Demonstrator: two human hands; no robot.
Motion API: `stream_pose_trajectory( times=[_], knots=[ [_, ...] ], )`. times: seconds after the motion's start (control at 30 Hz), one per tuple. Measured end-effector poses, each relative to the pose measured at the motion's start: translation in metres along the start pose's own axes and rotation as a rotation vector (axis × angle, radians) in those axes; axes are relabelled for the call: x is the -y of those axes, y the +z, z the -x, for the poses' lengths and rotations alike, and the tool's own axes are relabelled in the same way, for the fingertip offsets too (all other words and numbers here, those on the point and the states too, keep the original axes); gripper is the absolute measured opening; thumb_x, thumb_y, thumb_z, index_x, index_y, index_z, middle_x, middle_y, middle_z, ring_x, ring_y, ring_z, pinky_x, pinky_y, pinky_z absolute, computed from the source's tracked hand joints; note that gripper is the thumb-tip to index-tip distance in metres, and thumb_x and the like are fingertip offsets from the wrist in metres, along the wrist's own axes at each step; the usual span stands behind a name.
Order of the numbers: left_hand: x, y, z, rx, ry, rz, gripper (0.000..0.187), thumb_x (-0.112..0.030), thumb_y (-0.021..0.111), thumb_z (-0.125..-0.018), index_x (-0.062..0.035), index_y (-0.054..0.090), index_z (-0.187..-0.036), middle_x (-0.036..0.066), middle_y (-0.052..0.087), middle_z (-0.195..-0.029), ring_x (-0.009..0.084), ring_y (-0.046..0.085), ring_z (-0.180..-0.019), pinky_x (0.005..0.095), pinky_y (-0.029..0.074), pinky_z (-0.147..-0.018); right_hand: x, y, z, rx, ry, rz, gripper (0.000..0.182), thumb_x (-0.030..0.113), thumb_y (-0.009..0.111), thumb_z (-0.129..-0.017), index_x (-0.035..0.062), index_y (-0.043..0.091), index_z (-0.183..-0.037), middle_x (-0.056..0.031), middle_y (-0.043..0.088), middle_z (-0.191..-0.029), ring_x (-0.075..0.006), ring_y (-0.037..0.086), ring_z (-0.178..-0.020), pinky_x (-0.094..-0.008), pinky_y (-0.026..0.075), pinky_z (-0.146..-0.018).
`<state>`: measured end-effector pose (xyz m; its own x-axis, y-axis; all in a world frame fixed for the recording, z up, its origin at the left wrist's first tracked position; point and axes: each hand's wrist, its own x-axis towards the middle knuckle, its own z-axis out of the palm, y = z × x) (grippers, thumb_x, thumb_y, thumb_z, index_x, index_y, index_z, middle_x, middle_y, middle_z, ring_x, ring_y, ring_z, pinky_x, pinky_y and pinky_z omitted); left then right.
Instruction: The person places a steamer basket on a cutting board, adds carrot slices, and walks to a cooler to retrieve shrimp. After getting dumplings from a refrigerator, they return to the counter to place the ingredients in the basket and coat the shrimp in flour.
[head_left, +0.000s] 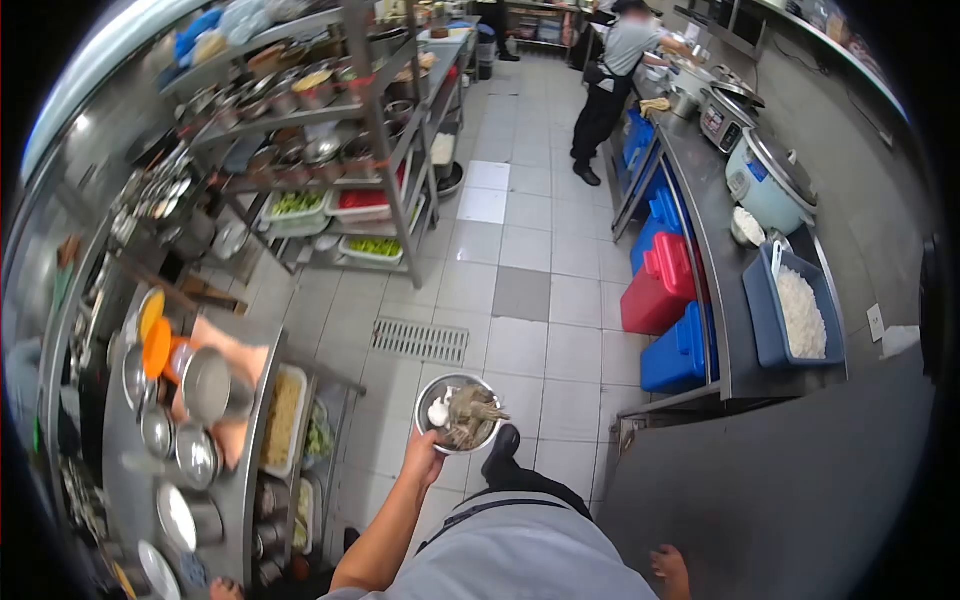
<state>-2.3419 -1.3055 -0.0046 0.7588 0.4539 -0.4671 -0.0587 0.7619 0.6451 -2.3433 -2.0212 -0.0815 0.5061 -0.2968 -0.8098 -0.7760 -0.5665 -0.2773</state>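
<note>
From my side of the feed, I have the left hand closed on the near rim of a round metal bowl, pinching its edge. The bowl is held out over the tiled floor, just above the dark shoe in my view. In it, grey-brown shrimp fill the middle and right, and a small white item lies at the left side; I cannot tell what it is.

I see the right hand low in the view, its fingers loosely parted and nothing visible in them. It is near a large grey panel; I cannot tell whether they touch.

To my left, metal pots and an orange bowl stand on the left tabletop, the largest pot close to its right edge. A pale tray of food sits just beside that edge, on a lower level.

On the right tabletop, a blue-grey tub of white rice stands at the near end, with a light-blue cooker farther along. Blue and red bins are underneath, and a person stands by the far end.
</note>
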Motion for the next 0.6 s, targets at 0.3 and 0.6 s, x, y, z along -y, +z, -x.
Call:
stream_pose_trajectory(
  times=[0.3,0.6],
  knots=[
    [-0.073,0.076,-0.239,-0.041,-0.028,0.034,0.075,0.010,0.047,-0.075,-0.0103,0.042,-0.147,0.012,0.056,-0.137,0.0309,0.058,-0.124,0.0465,0.052,-0.104,0.119,-0.047,-0.052,-0.241,0.197,-0.164,0.046,0.033,0.062,-0.097,0.0062,0.059,-0.134,-0.0113,0.071,-0.107,-0.0297,0.072,-0.082,-0.0434,0.060,-0.062],
    [-0.160,0.158,-0.541,-0.054,0.010,-0.014,0.072,0.005,0.049,-0.073,-0.0097,0.044,-0.143,0.012,0.056,-0.137,0.0339,0.057,-0.125,0.0545,0.052,-0.103,0.703,0.203,-0.187,0.314,-0.459,0.140,0.058,0.030,0.076,-0.092,0.0031,0.056,-0.139,-0.0143,0.071,-0.113,-0.0200,0.071,-0.086,-0.0334,0.055,-0.068]
  ],
)
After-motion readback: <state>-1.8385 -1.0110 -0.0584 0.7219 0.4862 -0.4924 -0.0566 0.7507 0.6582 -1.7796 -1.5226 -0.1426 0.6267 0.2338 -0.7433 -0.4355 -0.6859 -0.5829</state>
